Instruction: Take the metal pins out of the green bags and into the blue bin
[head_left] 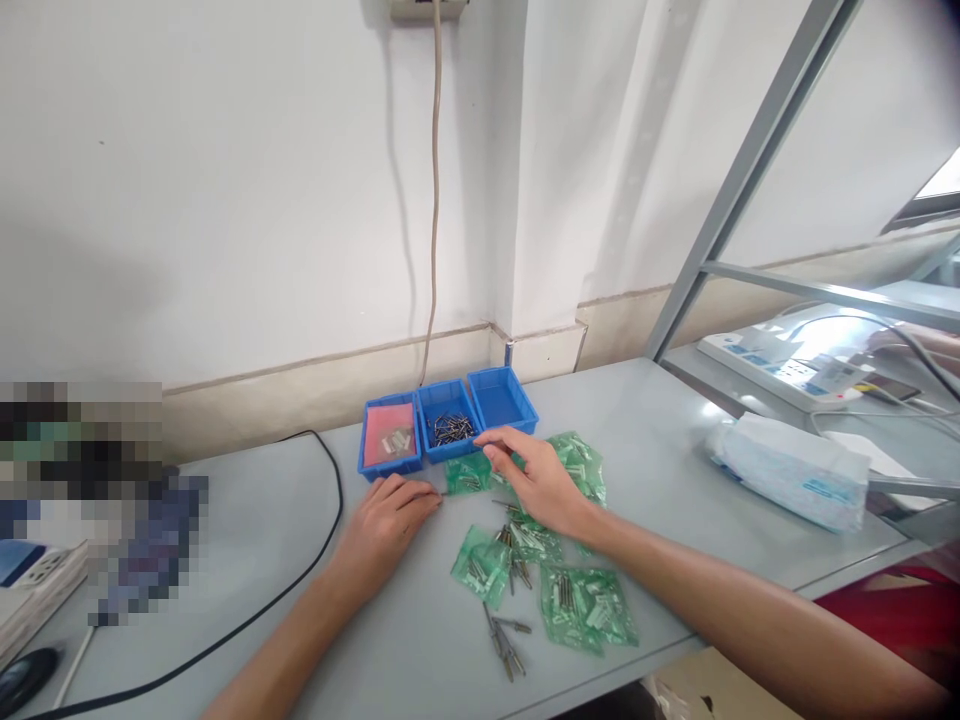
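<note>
My left hand rests on the grey table just in front of the blue bins, its fingers closed together. A thin dark sliver shows at its fingertips, too small to name. Over the front edge of the middle blue bin, which holds many small metal pins, my right hand has thumb and forefinger pinched. Whatever lies between them is too small to make out. Green plastic bags with metal parts inside lie around and below my right hand. Loose metal shafts sit nearer the table's front edge.
The left blue bin holds a pink sheet and a small clear bag; the right blue bin stands beside the wall. A black cable curves across the left. A white-blue soft pack lies right, near a metal frame post.
</note>
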